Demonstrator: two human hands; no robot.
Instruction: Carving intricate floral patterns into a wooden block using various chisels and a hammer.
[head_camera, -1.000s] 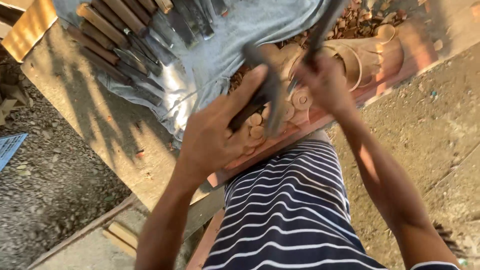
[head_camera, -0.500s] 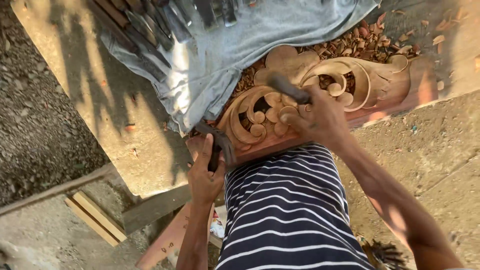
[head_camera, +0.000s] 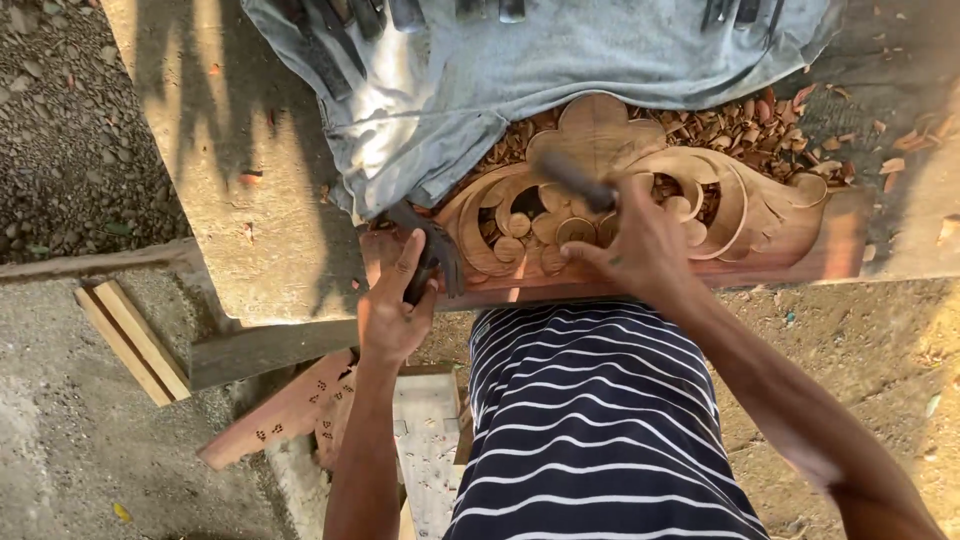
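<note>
Scrollwork deeply cut across carved wooden panel (head_camera: 640, 215), chips (head_camera: 770, 120) at one o'clock; right hand (head_camera: 640, 250) gripping chisel (head_camera: 575, 180), left hand (head_camera: 395, 310) clasping mallet (head_camera: 430, 250); finer detailing seemingly left.

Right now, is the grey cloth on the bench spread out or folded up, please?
Spread out: the grey cloth lies open across the bench, chisels lying on it, its lower edge crumpled.

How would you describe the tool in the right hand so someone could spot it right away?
Start at the reddish carved wood panel lying along the near edge of the workbench, below the grey cloth. Over its middle scrolls the right hand holds a dark-handled chisel. Unlike the other tools lying on the cloth, it alone is over the carving.
</note>
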